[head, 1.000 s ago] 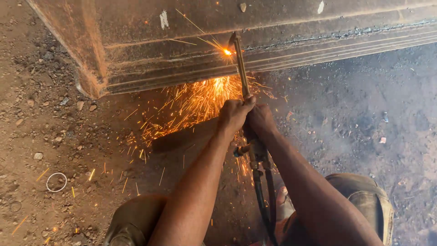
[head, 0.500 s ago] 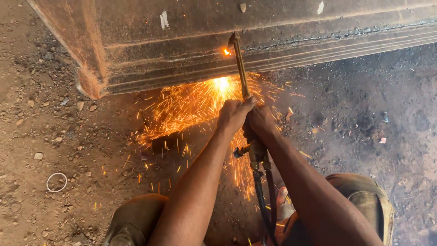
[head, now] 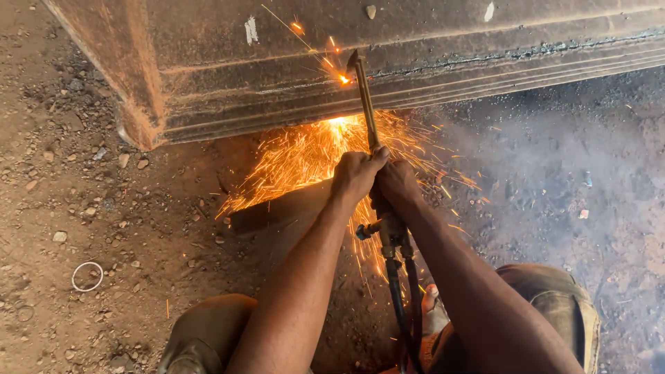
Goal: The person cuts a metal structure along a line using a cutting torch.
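Torch cut in progress on steel beam, both hands on the torch.
Left hand (head: 357, 174) and right hand (head: 396, 181) clamped side by side round the cutting torch (head: 367, 118), hoses (head: 405, 305) trailing back. Ahead, tip at steel beam (head: 429, 48) edge; sparks (head: 305, 152) falling below-left. Mid-cut; next needs steady travel along the kerf.

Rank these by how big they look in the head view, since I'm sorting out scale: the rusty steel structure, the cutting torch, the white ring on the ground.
1. rusty steel structure, spanning the frame's top.
2. cutting torch, long and thin, gripped by the left hand and right hand.
3. white ring, plainly smallest.
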